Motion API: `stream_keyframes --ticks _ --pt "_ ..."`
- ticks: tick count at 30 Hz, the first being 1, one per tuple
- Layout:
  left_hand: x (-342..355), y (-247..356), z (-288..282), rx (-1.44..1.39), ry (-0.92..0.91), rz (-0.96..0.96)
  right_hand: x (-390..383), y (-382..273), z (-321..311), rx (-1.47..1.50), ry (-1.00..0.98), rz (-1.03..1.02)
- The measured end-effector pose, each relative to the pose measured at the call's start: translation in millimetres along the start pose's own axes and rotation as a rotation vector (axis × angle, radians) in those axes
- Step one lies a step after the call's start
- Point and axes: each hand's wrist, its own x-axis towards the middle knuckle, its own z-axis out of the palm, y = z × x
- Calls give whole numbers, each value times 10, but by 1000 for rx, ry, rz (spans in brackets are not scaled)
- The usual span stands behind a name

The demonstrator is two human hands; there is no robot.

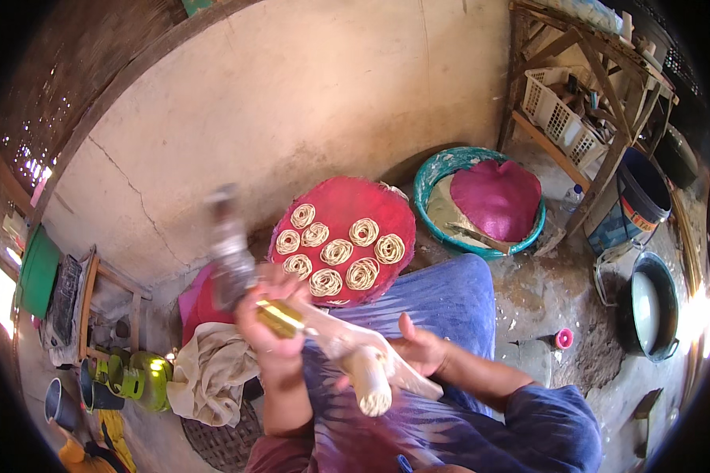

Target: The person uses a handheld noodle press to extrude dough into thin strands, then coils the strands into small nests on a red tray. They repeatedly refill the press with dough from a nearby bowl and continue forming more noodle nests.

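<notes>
My left hand [272, 315] is closed round a tool with a shiny gold metal cylinder [280, 317]. A grey-brown length [230, 252] of it, smeared by motion, sticks up beyond the fingers. Below is a pale wooden board with a thick round wooden peg [371, 382], its end towards me. My right hand [418, 347] supports this board from behind, thumb raised and fingers partly hidden. Ahead, a round red tray [343, 197] bears several coiled nests of pale dough strands [336, 252]; its near edge is by my lap.
A teal basin [422, 169] with a pink-red sheet [497, 197] stands right of the tray. Further right are a dark bucket [645, 185], a basin [670, 315] and a wooden rack [521, 126]. A cream cloth [213, 374] and green gas cylinder [150, 382] lie left.
</notes>
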Motion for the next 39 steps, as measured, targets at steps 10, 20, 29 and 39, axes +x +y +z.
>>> stream_keyframes --ticks 10,20,29,39 --pt "-249 -233 -387 1442 -276 17 -528 -465 565 -555 919 -476" --pt "-389 -554 -200 1435 -737 -381 -482 -728 830 -1933 614 -276" --pt "-508 -1094 -369 1148 -689 -518 -849 -564 372 -1028 619 -56" --pt "-546 -1432 -726 13 44 -837 -1613 -42 -108 -255 126 -147"
